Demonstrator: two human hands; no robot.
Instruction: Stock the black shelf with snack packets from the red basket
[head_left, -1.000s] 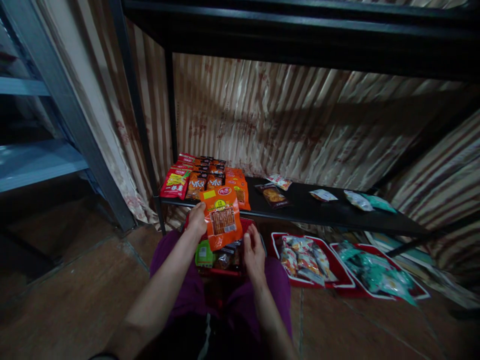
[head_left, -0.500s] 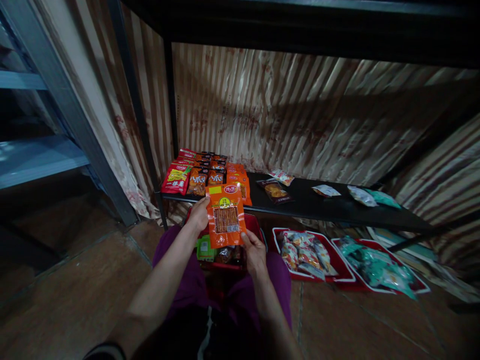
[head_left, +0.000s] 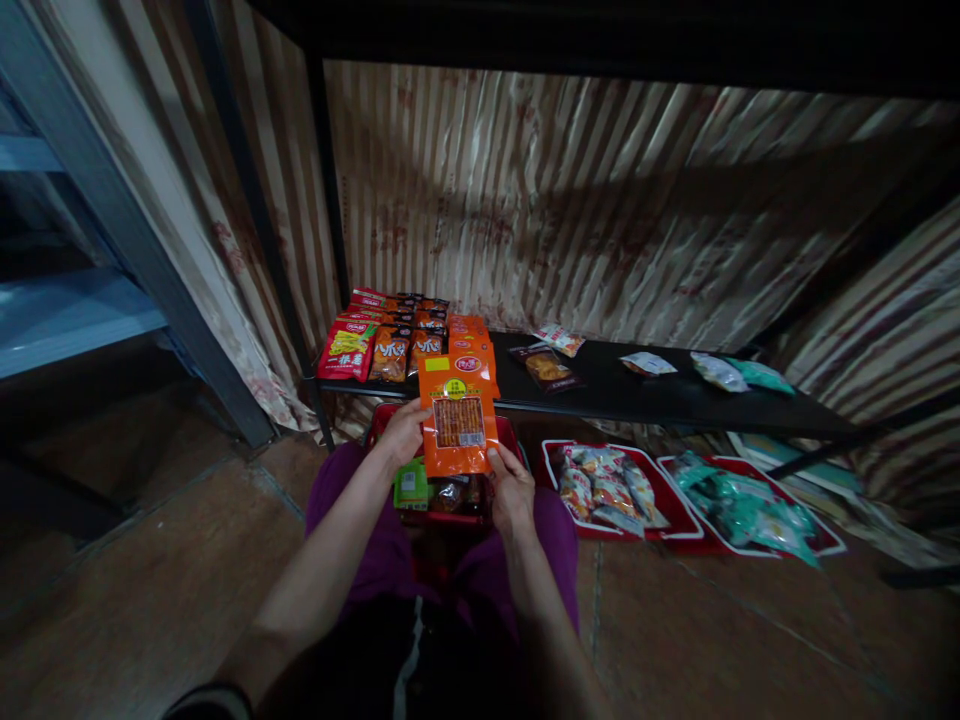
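I hold an orange snack packet (head_left: 458, 415) upright in front of me, above a red basket (head_left: 450, 500) of packets that rests on my lap. My left hand (head_left: 403, 432) grips the packet's left edge. My right hand (head_left: 508, 487) pinches its lower right corner. Just beyond the packet is the front edge of a low black shelf (head_left: 645, 400), where rows of red and orange packets (head_left: 397, 345) lie at the left end.
Single packets (head_left: 546, 368) lie spaced along the shelf to the right. On the tiled floor under it stand two red trays, one with mixed packets (head_left: 611, 490), one with green packets (head_left: 750, 510). A blue-grey rack (head_left: 75, 310) stands at the left. Striped fabric covers the wall behind.
My right hand has come up from the basket and taken the packet's lower corner. The packet has moved a little right and toward the shelf edge.
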